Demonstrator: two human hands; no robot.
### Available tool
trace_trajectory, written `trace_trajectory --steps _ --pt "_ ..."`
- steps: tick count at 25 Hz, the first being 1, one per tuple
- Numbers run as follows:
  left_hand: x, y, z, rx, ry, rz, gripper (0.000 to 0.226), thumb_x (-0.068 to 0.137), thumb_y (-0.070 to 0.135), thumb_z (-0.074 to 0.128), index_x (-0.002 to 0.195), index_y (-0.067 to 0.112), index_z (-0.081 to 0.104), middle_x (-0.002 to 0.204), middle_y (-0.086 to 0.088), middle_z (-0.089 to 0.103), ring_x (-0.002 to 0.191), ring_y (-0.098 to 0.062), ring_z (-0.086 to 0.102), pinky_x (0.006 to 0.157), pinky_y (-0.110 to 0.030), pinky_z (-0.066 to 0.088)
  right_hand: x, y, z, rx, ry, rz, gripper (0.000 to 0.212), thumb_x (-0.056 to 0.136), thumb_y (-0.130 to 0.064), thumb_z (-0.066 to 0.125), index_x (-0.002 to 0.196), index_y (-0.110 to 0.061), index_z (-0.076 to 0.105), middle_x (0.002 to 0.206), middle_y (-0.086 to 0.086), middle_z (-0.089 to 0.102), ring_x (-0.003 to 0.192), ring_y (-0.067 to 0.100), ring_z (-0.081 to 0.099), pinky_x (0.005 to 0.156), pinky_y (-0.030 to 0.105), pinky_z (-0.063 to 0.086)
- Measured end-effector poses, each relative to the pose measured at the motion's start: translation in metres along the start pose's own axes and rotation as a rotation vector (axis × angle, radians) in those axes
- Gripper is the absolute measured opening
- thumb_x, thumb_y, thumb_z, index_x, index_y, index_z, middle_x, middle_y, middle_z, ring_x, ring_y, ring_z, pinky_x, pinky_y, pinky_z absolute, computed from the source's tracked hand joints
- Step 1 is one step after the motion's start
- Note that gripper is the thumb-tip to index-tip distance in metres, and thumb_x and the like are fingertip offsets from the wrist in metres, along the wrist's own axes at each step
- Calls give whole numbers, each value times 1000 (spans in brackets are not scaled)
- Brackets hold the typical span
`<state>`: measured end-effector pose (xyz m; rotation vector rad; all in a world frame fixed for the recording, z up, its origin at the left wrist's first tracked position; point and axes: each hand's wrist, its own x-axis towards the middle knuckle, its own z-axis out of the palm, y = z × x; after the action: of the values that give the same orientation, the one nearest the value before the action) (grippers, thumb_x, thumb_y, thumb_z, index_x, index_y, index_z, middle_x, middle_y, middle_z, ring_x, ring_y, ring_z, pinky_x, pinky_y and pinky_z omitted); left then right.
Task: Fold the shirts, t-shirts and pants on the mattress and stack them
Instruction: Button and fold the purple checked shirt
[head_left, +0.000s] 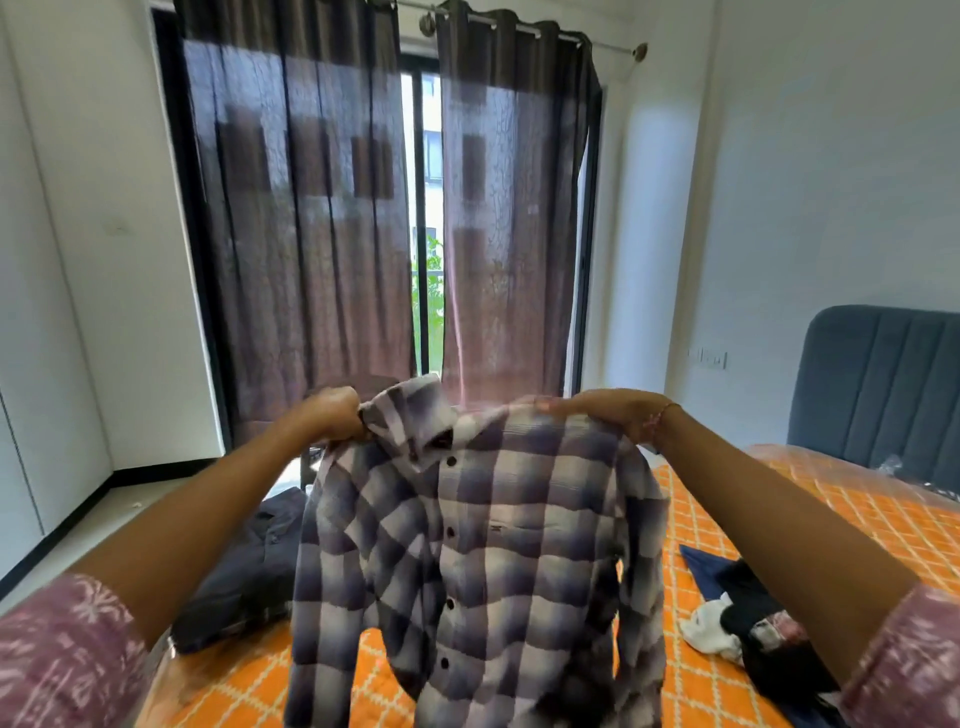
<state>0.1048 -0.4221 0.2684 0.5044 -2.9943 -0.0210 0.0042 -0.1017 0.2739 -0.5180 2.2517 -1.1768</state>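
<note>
I hold a purple-and-white checked shirt (498, 561) up in the air by its shoulders, its buttoned front facing me and its hem hanging down over the orange patterned mattress (691, 525). My left hand (335, 415) grips the left shoulder beside the collar. My right hand (608, 413) grips the right shoulder from above. A folded dark grey garment (249, 566) lies on the mattress at the left, partly hidden by the shirt. A loose pile of dark, navy and white clothes (737, 618) lies at the right.
A blue padded headboard (878, 384) stands at the far right. Dark sheer curtains (311, 234) hang over a window straight ahead. White walls and a strip of floor run along the left of the bed.
</note>
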Motion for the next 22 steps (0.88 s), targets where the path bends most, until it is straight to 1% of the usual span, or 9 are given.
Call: trace_trajectory --steps 3,6,8,11,13,16,17,19,22 --pt "-7 4 9 -10 70 -101 35 91 34 49 117 13 60 121 -13 61 106 -31 61 81 -33 47 -5 -19 2 -588 214 -52 32 83 -29 70 102 -3 69 90 13 67 78 21 60 63 24 48" --pt "-2 24 19 -738 -69 -195 24 91 23 52 101 2 60 101 -18 65 73 -30 69 59 -36 58 1 -35 12 -1022 644 33 33 93 -24 51 117 -4 62 102 11 63 96 27 59 73 25 45" --pt "-4 43 15 -1108 -87 -266 19 96 15 50 99 -2 58 91 -21 64 50 -26 66 40 -34 54 3 -37 11 -999 870 113 35 99 -23 37 120 -8 60 116 9 62 107 25 58 80 28 43" --pt "-3 58 16 -1436 -6 -179 23 101 13 39 109 5 59 97 -17 63 61 -24 63 48 -31 56 9 -28 -12 -591 811 46 24 90 -15 51 107 -3 60 120 18 60 110 33 58 81 33 48" --pt "-3 59 13 -1397 86 -30 29 100 7 35 106 8 63 94 -13 61 70 -21 56 57 -28 50 8 -18 -20 -180 625 13 34 69 -13 59 102 -5 55 126 22 57 113 35 58 86 35 53" --pt "10 65 -9 -1110 245 90 31 100 6 36 100 4 67 105 -18 65 94 -29 59 80 -36 49 4 -35 -37 -61 629 -55 43 83 -5 54 125 3 53 130 19 55 117 33 56 73 23 56" --pt "15 67 -19 -1001 293 106 32 98 4 35 102 3 67 110 -19 64 105 -31 58 89 -38 47 0 -46 -43 -60 671 -84 46 83 -6 54 127 5 51 129 18 55 117 33 56 69 19 55" --pt "26 70 -36 -825 398 170 37 92 -2 33 103 7 67 125 -20 59 128 -36 44 104 -42 39 -3 -64 -57 -133 852 -157 42 84 -8 51 124 3 56 126 21 57 115 35 56 82 26 52" --pt "30 74 -64 -568 692 157 44 92 -2 37 132 8 51 153 -25 21 133 -42 35 105 -47 37 -14 -79 -64 -413 1229 -366 33 93 -4 39 109 -8 68 112 21 65 104 39 59 86 37 48"
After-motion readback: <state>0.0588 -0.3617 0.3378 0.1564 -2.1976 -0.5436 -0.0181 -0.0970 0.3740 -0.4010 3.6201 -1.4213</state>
